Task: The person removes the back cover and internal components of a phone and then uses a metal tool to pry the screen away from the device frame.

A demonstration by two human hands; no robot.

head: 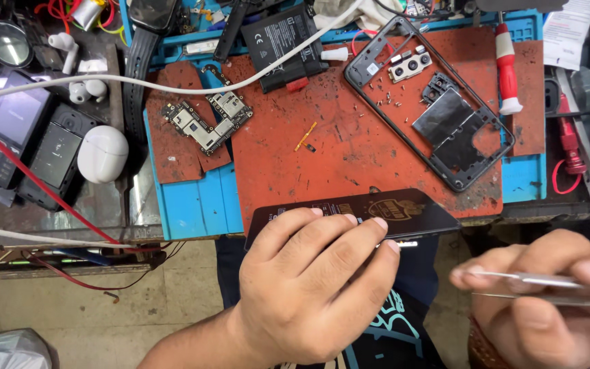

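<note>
Carefully, my left hand (pixel 315 287) clamps its fingers over the black phone back panel (pixel 356 212) at the bench's near edge; I judge it thin, light, glossy and liable to crack, best held by its long edges. My right hand (pixel 548 301) pinches metal tweezers (pixel 548 287). The gutted phone frame (pixel 431 102) on the red mat (pixel 349 143) cradles a camera module (pixel 410 66) and loose screws (pixel 387 96).

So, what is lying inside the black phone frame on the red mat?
Inside the black phone frame lie a camera module, a dark metal shield plate and tiny loose screws. What is under the plate cannot be seen.
</note>
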